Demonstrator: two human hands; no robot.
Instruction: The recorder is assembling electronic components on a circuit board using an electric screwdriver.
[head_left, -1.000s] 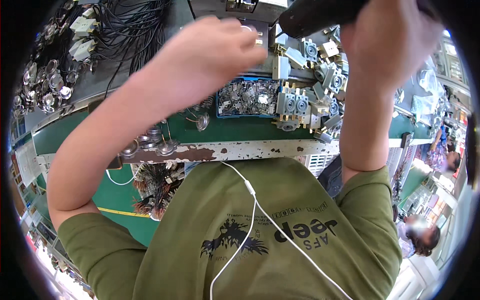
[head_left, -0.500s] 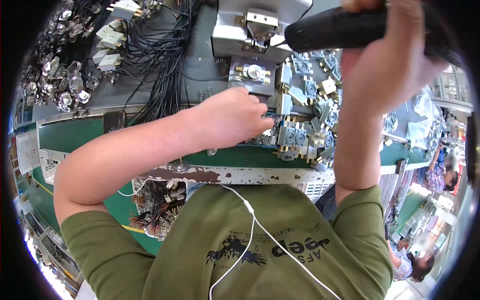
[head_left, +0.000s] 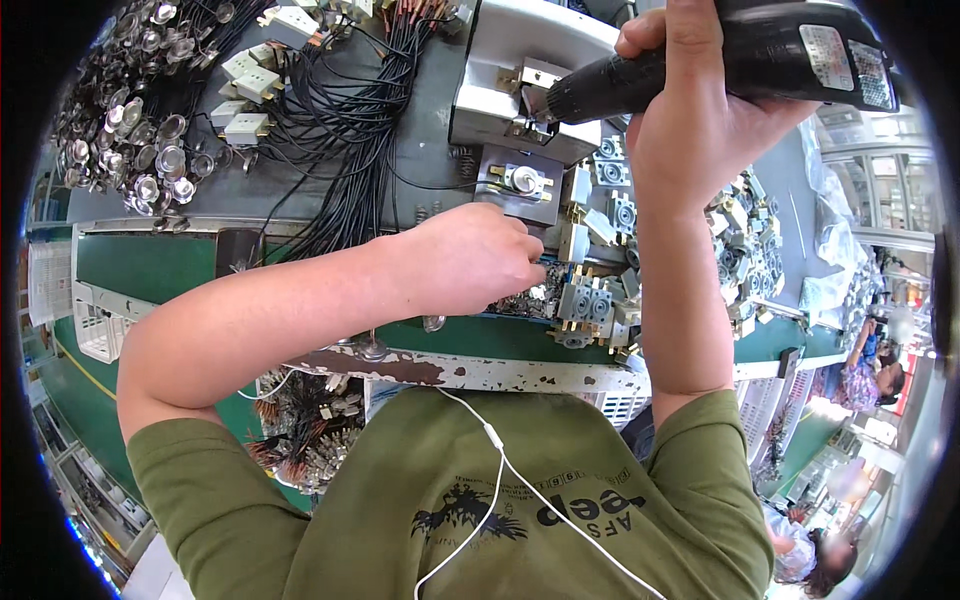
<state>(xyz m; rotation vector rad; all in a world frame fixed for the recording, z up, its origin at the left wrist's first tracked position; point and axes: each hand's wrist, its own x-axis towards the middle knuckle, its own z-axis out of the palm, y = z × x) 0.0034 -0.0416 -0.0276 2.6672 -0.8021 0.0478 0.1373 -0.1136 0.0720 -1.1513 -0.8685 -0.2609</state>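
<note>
My right hand (head_left: 690, 130) is wrapped round a black power screwdriver (head_left: 740, 60), held nearly level. Its nose meets the metal jaws of a white box-shaped device (head_left: 490, 95), perhaps a screw feeder. Lower down, my left hand (head_left: 475, 262) is closed with its fingers curled, over a tray of small shiny metal parts (head_left: 535, 302). Whatever its fingertips pinch is hidden. Just beyond that hand, a small grey fixture block (head_left: 515, 210) bears a grey socket-like part with brass tabs (head_left: 522, 181) and a black wire running off to the left.
Several grey socket parts with brass tabs (head_left: 590, 300) lie right of the fixture. A bundle of black wires (head_left: 350, 150) with white plugs (head_left: 258, 85) spreads over the left side, beside shiny metal discs (head_left: 145, 150). The bench's chipped front edge (head_left: 480, 377) runs before me. Other people are at far right.
The screwdriver and my right hand have moved left, bringing the nose to the device's jaws. My left hand stays over the tray of metal parts. The view has shifted slightly.
</note>
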